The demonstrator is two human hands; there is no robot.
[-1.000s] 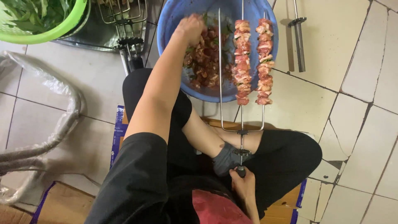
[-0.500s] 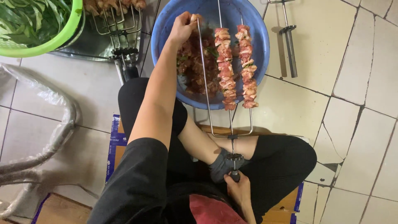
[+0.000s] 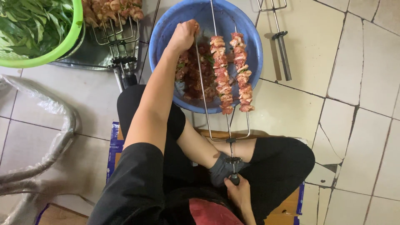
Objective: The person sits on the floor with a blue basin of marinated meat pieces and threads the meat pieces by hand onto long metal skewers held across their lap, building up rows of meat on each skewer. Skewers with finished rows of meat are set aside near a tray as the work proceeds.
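Three thin metal prongs make up the skewer fork (image 3: 227, 137) I am working with, and two of them already carry meat chunks (image 3: 231, 73). Far on my left sits a green bowl (image 3: 62, 46) full of leaves. Next to it, a tray (image 3: 89, 58) holds another loaded fork (image 3: 114, 25). My left hand (image 3: 183, 35) is over the blue basin (image 3: 166, 29), fingers bunched together on a bit of meat at the bare left prong. More wet meat (image 3: 196, 75) lies in the basin under it.

My right hand (image 3: 237, 193) is down by my knee, fingers wrapped tight around the fork's dark handle (image 3: 234, 177). The fork leans from there up over the basin rim.

I think the fork is stiff and a bit heavy at the far end, so the handle is the best place to hold it. The prong tips look sharp. The meat seems soft and slippery, so I would pinch each piece firmly. An empty fork (image 3: 281, 46) lies on the floor tiles (image 3: 358, 83) to the right.
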